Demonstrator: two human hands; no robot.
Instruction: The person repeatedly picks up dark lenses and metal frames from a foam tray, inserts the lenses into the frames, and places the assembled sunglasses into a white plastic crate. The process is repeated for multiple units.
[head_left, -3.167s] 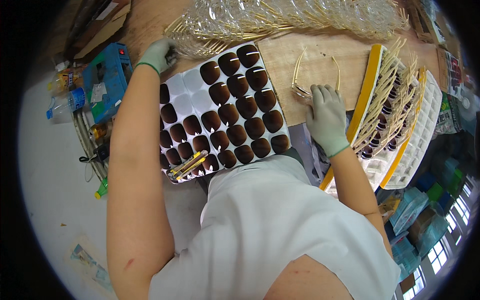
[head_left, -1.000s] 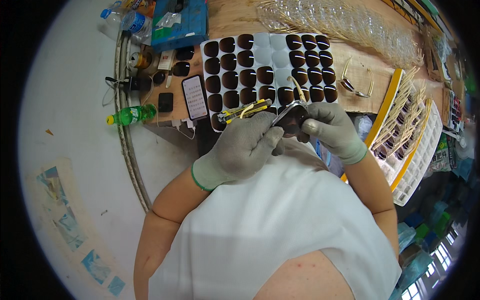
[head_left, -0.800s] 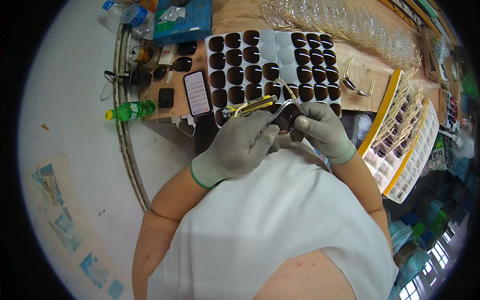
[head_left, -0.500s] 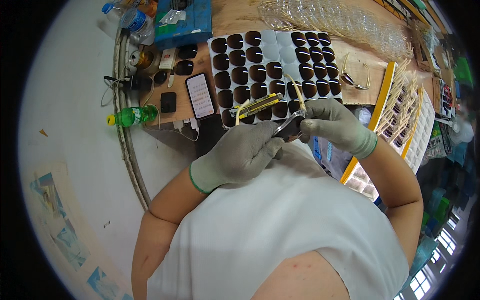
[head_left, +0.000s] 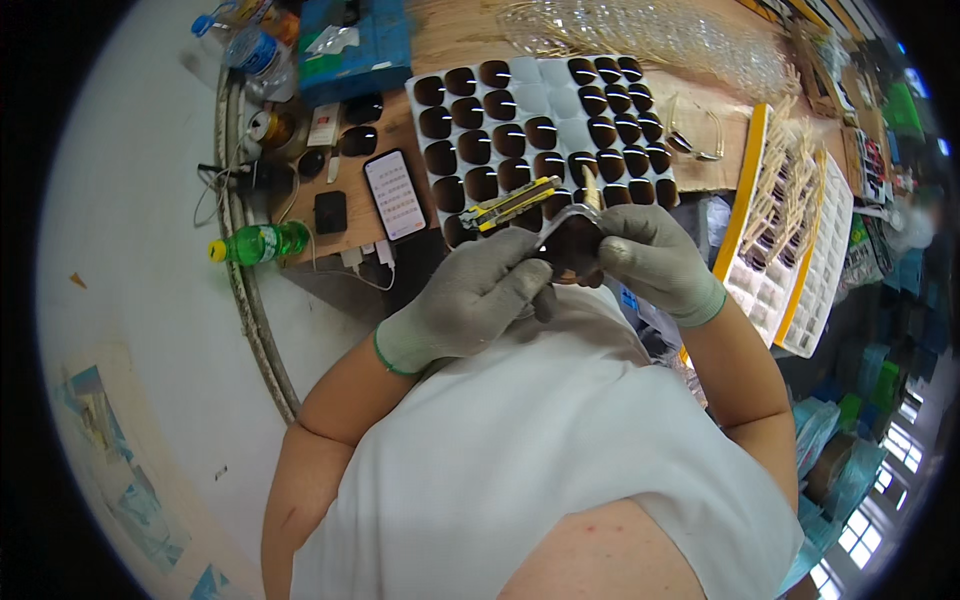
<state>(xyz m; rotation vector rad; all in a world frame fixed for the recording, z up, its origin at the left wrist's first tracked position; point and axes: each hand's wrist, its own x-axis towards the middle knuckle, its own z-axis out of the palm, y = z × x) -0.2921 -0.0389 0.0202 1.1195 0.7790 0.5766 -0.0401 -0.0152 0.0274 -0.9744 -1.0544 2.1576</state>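
Note:
Both hands wear grey knit gloves with green cuffs and are close together in front of my white shirt. Between them is a pair of sunglasses [head_left: 574, 247] with a clear frame and dark brown lens. My left hand [head_left: 478, 292] grips the left end, thumb and fingers pinched. My right hand [head_left: 655, 258] pinches the right end. A pale temple arm [head_left: 590, 188] rises from the frame; the rest is partly hidden by my gloves. Just beyond, a yellow utility knife [head_left: 512, 204] lies on a white tray [head_left: 565, 104] holding rows of dark lenses.
Left of the tray lie a lit phone [head_left: 397, 195], a black case [head_left: 330, 213], a green bottle [head_left: 262, 243] and a blue box [head_left: 355, 60]. Clear frames [head_left: 650, 40] pile at the back. Finished-looking sunglasses [head_left: 695, 142] and a yellow-edged rack of glasses [head_left: 775, 200] stand right.
The sunglasses have turned in my hands, so a dark lens now shows more fully and the temple arm looks shorter. My right hand and forearm have shifted inward; the whole view has shifted slightly.

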